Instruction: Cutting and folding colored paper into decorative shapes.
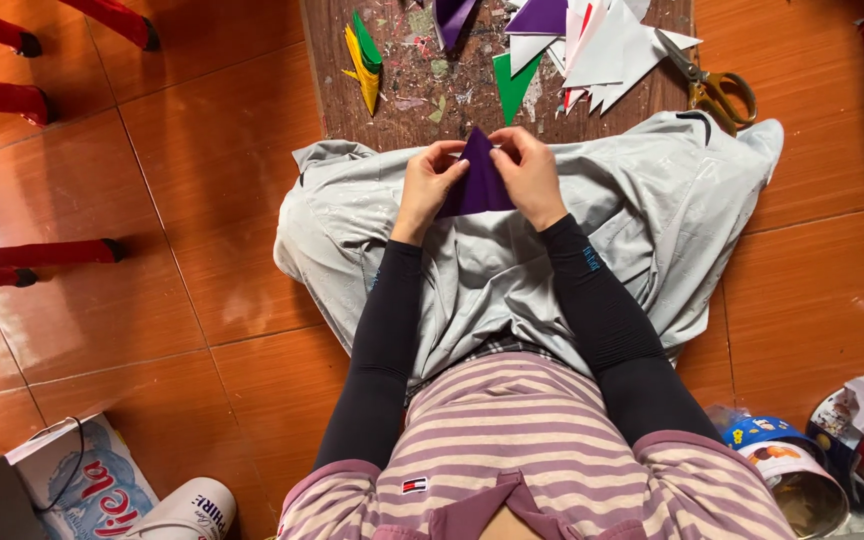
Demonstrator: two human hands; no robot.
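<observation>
Both hands are up over the lap, pinching a folded purple paper triangle point(479, 183) between them: left hand point(429, 183) on its left edge, right hand point(529, 175) on the right, fingertips meeting near the top point. The paper sits dead centre over the grey cloth point(652, 200). At 12 o'clock there's a scuffed wooden board point(412, 90) with more folded pieces, white paper triangles point(607, 50), and what look like yellow-handled scissors point(717, 90) at 1 o'clock.

We see matt purple folded paper point(479, 185), a rough, paint-flecked brown wooden surface point(422, 95), glossy orange floor tiles point(202, 200), and crumpled grey cloth point(652, 200).
</observation>
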